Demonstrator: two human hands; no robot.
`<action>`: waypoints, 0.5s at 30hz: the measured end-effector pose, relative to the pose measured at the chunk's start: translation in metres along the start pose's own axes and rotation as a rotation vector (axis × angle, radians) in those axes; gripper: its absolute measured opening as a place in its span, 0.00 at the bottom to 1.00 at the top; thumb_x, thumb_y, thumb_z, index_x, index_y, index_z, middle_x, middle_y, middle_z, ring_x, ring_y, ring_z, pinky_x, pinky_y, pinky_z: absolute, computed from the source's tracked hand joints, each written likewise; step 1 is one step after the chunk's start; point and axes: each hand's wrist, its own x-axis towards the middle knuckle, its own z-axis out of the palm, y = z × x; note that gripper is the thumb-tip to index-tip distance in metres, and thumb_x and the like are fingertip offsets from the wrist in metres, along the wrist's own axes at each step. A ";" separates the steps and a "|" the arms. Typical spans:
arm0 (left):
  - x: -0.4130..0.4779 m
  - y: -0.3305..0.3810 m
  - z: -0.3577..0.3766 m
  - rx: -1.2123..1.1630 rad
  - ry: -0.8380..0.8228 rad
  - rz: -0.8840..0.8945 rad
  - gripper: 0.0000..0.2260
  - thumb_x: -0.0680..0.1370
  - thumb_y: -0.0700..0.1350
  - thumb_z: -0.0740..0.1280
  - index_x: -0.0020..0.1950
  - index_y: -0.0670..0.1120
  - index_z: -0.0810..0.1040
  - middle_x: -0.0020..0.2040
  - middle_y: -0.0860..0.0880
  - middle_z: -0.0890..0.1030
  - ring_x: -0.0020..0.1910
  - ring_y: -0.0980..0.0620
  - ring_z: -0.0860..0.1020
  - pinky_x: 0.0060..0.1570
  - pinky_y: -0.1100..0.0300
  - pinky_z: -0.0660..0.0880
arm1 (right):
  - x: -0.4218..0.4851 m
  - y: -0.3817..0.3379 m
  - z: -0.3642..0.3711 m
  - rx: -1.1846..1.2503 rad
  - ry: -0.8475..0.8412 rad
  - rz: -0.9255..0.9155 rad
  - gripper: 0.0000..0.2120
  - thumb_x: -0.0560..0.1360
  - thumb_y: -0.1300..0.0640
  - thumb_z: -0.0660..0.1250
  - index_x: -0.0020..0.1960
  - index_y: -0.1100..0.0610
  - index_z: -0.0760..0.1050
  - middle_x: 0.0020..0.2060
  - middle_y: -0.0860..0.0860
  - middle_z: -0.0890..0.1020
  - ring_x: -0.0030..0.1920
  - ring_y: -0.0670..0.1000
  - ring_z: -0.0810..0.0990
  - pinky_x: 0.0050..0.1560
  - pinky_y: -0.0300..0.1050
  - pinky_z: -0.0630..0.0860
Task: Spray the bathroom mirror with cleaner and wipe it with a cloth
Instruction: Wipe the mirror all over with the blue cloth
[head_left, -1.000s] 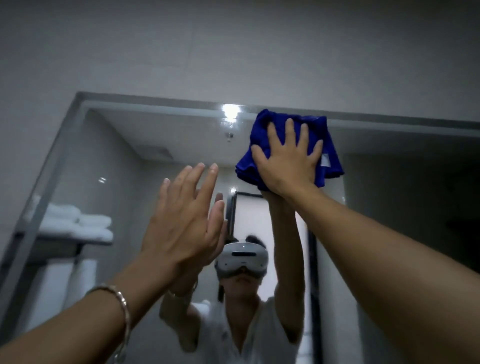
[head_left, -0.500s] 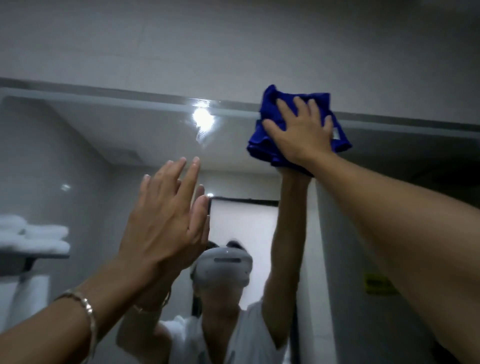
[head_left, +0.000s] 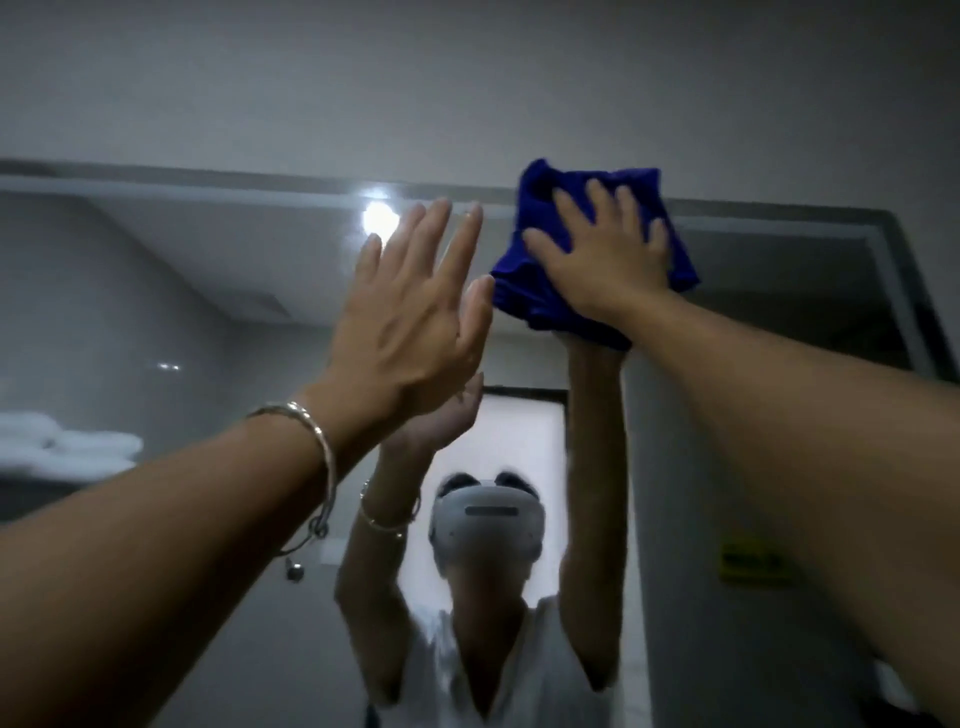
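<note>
The bathroom mirror fills the wall ahead, its top edge high in view and its right corner at the upper right. A bunched blue cloth is pressed flat against the glass at the mirror's top edge under my right hand, fingers spread over it. My left hand is raised beside it with fingers straight and together, palm toward the glass, holding nothing; whether it touches the mirror I cannot tell. A silver bracelet is on my left wrist. No spray bottle is in view.
The mirror reflects a person in a white top with both arms raised, a ceiling light, a doorway, and folded white towels on a shelf at the left. A pale tiled wall lies above the mirror.
My right hand has slid the blue cloth rightward along the mirror's top edge, toward the right corner. My left hand has risen and moved closer to the cloth.
</note>
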 end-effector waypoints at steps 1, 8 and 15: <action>0.000 0.007 0.003 0.016 -0.012 -0.014 0.29 0.78 0.57 0.42 0.77 0.45 0.52 0.76 0.42 0.57 0.75 0.46 0.55 0.72 0.47 0.53 | 0.000 0.030 -0.004 -0.017 0.016 0.061 0.32 0.77 0.32 0.45 0.77 0.43 0.49 0.78 0.49 0.48 0.77 0.53 0.43 0.73 0.60 0.42; -0.030 -0.011 -0.007 0.087 -0.067 -0.106 0.30 0.78 0.57 0.42 0.76 0.44 0.52 0.76 0.42 0.57 0.74 0.44 0.56 0.71 0.44 0.53 | 0.003 0.086 -0.022 0.026 0.026 0.313 0.31 0.79 0.36 0.44 0.78 0.48 0.48 0.78 0.53 0.47 0.76 0.58 0.42 0.72 0.65 0.39; -0.044 0.003 0.000 -0.002 -0.037 -0.161 0.31 0.78 0.58 0.41 0.76 0.43 0.55 0.74 0.40 0.60 0.73 0.43 0.58 0.70 0.39 0.55 | -0.033 -0.073 0.016 -0.085 -0.044 -0.363 0.29 0.79 0.40 0.49 0.78 0.47 0.47 0.78 0.51 0.46 0.77 0.56 0.41 0.72 0.64 0.37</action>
